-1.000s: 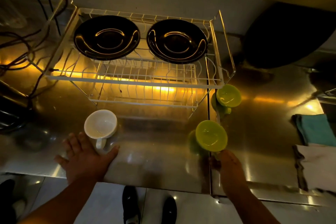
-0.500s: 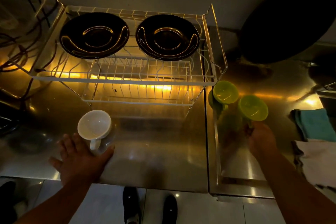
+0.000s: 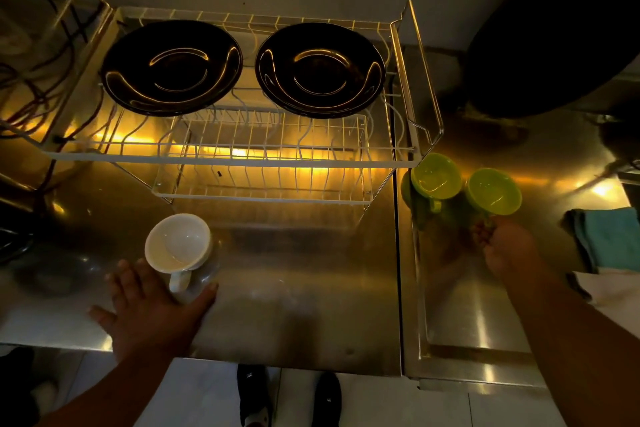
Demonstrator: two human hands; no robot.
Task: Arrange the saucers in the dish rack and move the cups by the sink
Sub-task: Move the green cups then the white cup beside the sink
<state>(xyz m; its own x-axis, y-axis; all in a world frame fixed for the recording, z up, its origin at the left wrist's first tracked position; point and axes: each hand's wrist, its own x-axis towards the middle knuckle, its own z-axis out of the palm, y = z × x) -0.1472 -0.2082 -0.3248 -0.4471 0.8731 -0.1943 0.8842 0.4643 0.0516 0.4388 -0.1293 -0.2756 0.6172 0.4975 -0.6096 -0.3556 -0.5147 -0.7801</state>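
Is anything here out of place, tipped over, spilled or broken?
Nothing stands out. Two black saucers sit in the dish rack; the white cup and both green cups are upright, with no visible spill.

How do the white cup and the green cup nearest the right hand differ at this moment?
The white cup stands in front of the dish rack, on the left; the green cup stands to the rack's right, beside a second green cup. The right hand has its fingers at the green cup's handle, while the left hand lies flat on the counter by the white cup's handle. Both stand upright, mouths up, and look empty.
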